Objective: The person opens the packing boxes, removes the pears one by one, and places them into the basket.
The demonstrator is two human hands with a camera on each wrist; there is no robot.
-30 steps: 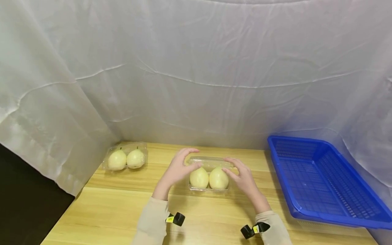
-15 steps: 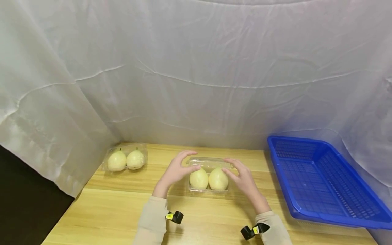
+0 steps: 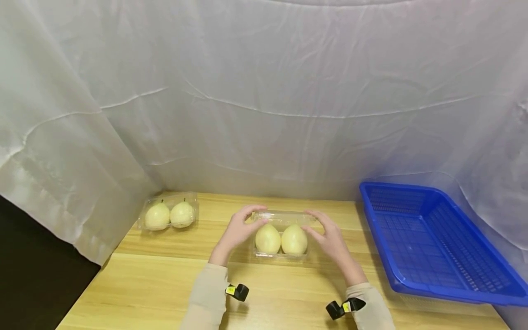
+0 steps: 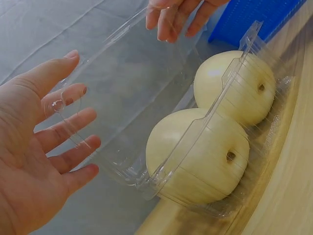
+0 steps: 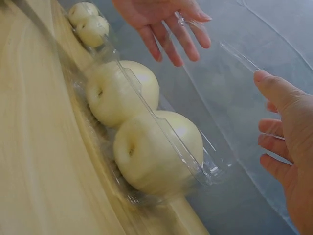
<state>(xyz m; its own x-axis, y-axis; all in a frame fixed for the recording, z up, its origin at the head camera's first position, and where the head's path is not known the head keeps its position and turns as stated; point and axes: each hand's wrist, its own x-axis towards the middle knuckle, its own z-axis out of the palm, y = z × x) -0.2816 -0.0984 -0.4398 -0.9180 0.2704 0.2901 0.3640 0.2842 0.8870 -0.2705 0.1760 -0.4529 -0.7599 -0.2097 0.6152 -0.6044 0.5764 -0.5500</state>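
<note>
Left hand [image 3: 238,230] at clear, raised lid [image 4: 128,95]

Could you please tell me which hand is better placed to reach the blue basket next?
Probably the right hand: it is at the right end of the open clear container, nearer the blue basket. The left hand is at the opposite end, with the container between it and the basket.
</note>
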